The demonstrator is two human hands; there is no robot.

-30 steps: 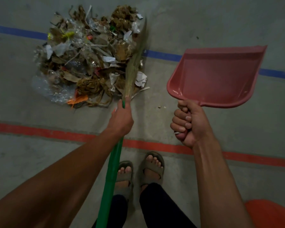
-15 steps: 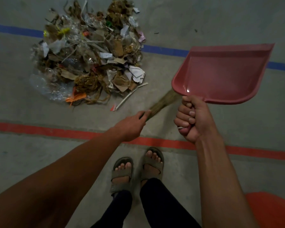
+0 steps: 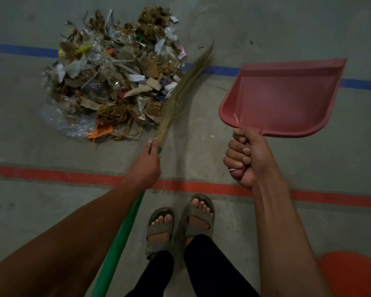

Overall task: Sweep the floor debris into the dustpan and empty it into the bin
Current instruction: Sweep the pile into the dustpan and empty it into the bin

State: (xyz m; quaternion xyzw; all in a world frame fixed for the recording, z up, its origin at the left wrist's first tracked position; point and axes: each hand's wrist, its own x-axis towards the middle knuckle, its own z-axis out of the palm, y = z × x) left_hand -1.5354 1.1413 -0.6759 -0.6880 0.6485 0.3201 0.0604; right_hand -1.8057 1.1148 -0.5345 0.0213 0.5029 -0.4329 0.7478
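A heap of debris, made of cardboard scraps, paper, plastic film and twine, lies on the concrete floor at the upper left. My left hand grips the green-handled broom just below its straw bristles, which slant up to the right along the heap's right edge. My right hand grips the handle of the empty pink dustpan, held in the air to the right of the heap with its open lip facing away.
A blue floor line runs behind the heap and a red floor line crosses in front of my sandalled feet. An orange object shows at the bottom right corner.
The broom swung out to the right under the dustpan and has come back against the heap's right side, pushing loose scraps inward. The dustpan stayed almost still in the air.
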